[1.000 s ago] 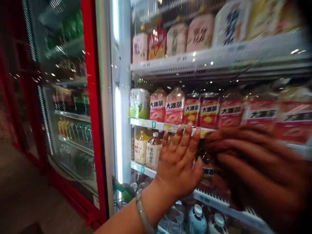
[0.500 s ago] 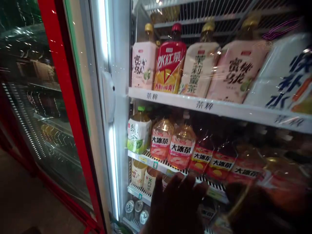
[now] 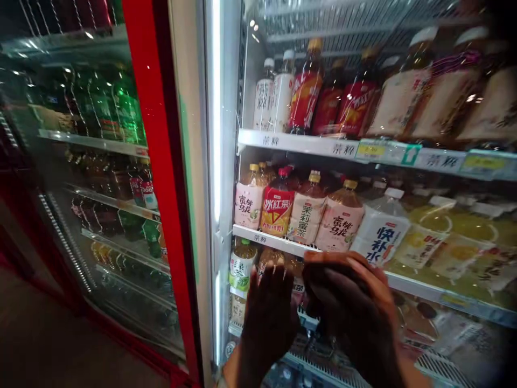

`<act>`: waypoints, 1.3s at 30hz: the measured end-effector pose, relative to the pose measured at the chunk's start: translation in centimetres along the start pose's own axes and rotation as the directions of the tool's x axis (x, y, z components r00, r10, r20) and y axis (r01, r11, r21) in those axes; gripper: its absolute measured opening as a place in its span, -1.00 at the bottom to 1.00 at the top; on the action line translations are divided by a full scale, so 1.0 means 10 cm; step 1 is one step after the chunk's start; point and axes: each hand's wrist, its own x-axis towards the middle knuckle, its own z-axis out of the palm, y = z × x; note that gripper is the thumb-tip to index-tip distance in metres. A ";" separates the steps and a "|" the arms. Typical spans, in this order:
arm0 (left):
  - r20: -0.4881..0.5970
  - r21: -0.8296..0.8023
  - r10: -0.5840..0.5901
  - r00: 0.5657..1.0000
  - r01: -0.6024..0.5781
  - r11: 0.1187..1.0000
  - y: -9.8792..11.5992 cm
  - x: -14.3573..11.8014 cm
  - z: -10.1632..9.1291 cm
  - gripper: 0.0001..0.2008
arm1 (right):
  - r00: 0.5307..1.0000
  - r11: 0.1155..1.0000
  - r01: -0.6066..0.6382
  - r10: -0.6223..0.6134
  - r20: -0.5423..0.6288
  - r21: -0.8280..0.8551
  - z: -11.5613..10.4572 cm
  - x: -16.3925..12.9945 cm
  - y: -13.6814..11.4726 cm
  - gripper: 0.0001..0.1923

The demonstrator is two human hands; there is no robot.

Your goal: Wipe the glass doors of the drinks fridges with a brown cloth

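A: Bottles of iced tea point(image 3: 270, 260) on the lower shelf, that's where both hands are, deep inside the open drinks cooler point(image 3: 226, 161).

B: Left hand point(image 3: 269, 318) is flat and spread, fingers up, nothing gripped; its fingertips sit right at an amber bottle and just below the shelf edge point(image 3: 274, 241) above.

A: And the right hand point(image 3: 351, 307)?

B: Curled over, knuckles forward, just beside the left. Whether those fingers have closed on a bottle I cannot tell; the hand hides whatever is under it and it's all in shadow.

A: So where's the danger?

B: Crowding, I'd say. Directly above the fingertips stands a tight row: the red-labelled tea bottle point(image 3: 277, 207), a pink peach oolong bottle point(image 3: 338, 218), the white-labelled water bottle point(image 3: 379, 237). Knuckles lifting carelessly could catch that shelf edge.

A: Neighbours down below too.

B: Yes, the green tea bottle point(image 3: 240, 267) is just left of the left fingertips. A sideways nudge could topple it, and one tall bottle tipping may take others along.
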 end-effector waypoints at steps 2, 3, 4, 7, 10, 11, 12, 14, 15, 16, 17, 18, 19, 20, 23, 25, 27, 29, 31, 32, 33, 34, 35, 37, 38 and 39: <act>0.028 0.035 -0.018 0.999 0.017 0.999 -0.10 0.18 -0.10 -0.27 | 0.998 1.000 0.031 -0.030 -0.049 0.004 0.13 0.26 -0.20 -0.71; 0.046 0.053 -0.030 0.998 0.028 0.998 -0.14 0.23 -0.15 -0.29 | 0.996 0.998 0.058 -0.057 -0.070 0.012 0.18 0.34 -0.29 -0.73; 0.062 0.065 -0.038 0.997 0.034 0.997 -0.19 0.26 -0.19 -0.30 | 0.993 0.996 0.087 -0.085 -0.081 0.015 0.20 0.39 -0.36 -0.73; 0.116 0.059 -0.002 0.993 -0.005 0.998 -0.33 0.33 -0.35 -0.27 | 0.991 0.992 0.121 -0.122 -0.047 -0.023 0.08 0.49 -0.36 -0.70; 0.125 0.034 0.045 0.991 -0.050 0.998 -0.49 0.56 -0.52 -0.22 | 0.991 0.991 0.110 -0.115 -0.067 -0.074 -0.19 0.79 -0.18 -0.68; 0.117 0.038 0.034 0.993 -0.039 0.999 -0.54 0.69 -0.56 -0.22 | 0.991 0.991 0.096 -0.103 -0.080 -0.091 -0.24 0.97 -0.13 -0.71; 0.095 0.049 0.014 0.995 -0.019 0.999 -0.58 0.83 -0.59 -0.21 | 0.992 0.992 0.069 -0.079 -0.095 -0.108 -0.26 1.16 -0.11 -0.75; 0.025 0.070 -0.030 0.999 0.028 0.997 -0.67 1.11 -0.62 -0.22 | 0.992 0.991 0.004 -0.022 -0.126 -0.137 -0.20 1.56 -0.14 -0.78; -0.020 0.071 -0.040 0.999 0.041 0.997 -0.70 1.22 -0.62 -0.23 | 0.988 0.989 -0.021 -0.002 -0.154 -0.143 -0.12 1.72 -0.19 -0.78; -0.066 0.070 -0.042 0.997 0.047 0.996 -0.74 1.30 -0.61 -0.24 | 0.985 0.990 -0.010 -0.015 -0.174 -0.144 -0.03 1.84 -0.25 -0.78; -0.111 0.070 -0.036 0.993 0.044 0.997 -0.77 1.35 -0.59 -0.24 | 0.980 0.988 0.034 -0.063 -0.191 -0.152 0.06 1.91 -0.30 -0.81; -0.138 0.071 -0.026 0.990 0.036 0.997 -0.80 1.36 -0.58 -0.25 | 0.974 0.983 0.083 -0.115 -0.196 -0.166 0.14 1.91 -0.35 -0.83; -0.139 0.076 -0.013 0.990 0.024 0.997 -0.82 1.34 -0.56 -0.26 | 0.972 0.977 0.123 -0.153 -0.179 -0.172 0.18 1.87 -0.38 -0.81; -0.120 0.083 -0.003 0.993 0.013 0.996 -0.83 1.31 -0.54 -0.26 | 0.974 0.975 0.145 -0.171 -0.148 -0.169 0.19 1.80 -0.38 -0.79; -0.003 0.087 0.042 0.999 -0.042 0.995 -0.87 1.18 -0.49 -0.25 | 0.992 0.983 0.116 -0.121 -0.032 -0.140 0.03 1.57 -0.28 -0.70; 0.033 0.096 0.061 0.998 -0.064 0.993 -0.89 1.19 -0.46 -0.24 | 0.994 0.982 0.099 -0.106 -0.035 -0.164 -0.14 1.59 -0.17 -0.71; 0.037 0.111 0.078 0.996 -0.082 0.991 -0.91 1.26 -0.43 -0.23 | 0.988 0.978 0.078 -0.101 -0.114 -0.193 -0.23 1.79 -0.08 -0.77; 0.022 0.119 0.097 0.995 -0.099 0.988 -0.94 1.37 -0.42 -0.20 | 0.976 0.984 0.023 -0.061 -0.211 -0.178 -0.20 2.10 -0.08 -0.82; 0.014 0.110 0.112 0.994 -0.113 0.987 -0.98 1.45 -0.44 -0.19 | 0.960 0.988 -0.033 -0.010 -0.281 -0.150 -0.09 2.34 -0.15 -0.86; 0.009 0.099 0.114 0.993 -0.114 0.989 -0.99 1.47 -0.46 -0.19 | 0.953 0.989 -0.040 -0.006 -0.304 -0.145 -0.02 2.41 -0.21 -0.88; 0.007 0.086 0.105 0.994 -0.105 0.991 -1.00 1.48 -0.49 -0.20 | 0.948 0.989 -0.031 -0.017 -0.317 -0.148 0.03 2.42 -0.27 -0.89; 0.002 0.072 0.089 0.996 -0.089 0.993 -1.01 1.50 -0.53 -0.21 | 0.949 0.987 -0.015 -0.036 -0.314 -0.157 0.07 2.40 -0.31 -0.90; -0.004 0.060 0.066 0.998 -0.066 0.996 -1.01 1.51 -0.56 -0.22 | 0.955 0.986 0.001 -0.052 -0.293 -0.170 0.09 2.34 -0.34 -0.90; -0.031 0.046 0.037 0.999 -0.036 0.998 -1.02 1.57 -0.62 -0.24 | 0.969 0.983 0.016 -0.060 -0.238 -0.181 0.06 2.19 -0.32 -0.91; -0.038 0.043 0.038 0.999 -0.036 0.998 -1.03 1.62 -0.65 -0.24 | 0.974 0.984 0.016 -0.056 -0.221 -0.178 0.02 2.14 -0.29 -0.90; -0.042 0.039 0.050 0.998 -0.049 0.998 -1.04 1.69 -0.67 -0.23 | 0.974 0.986 0.011 -0.048 -0.222 -0.168 -0.03 2.13 -0.24 -0.89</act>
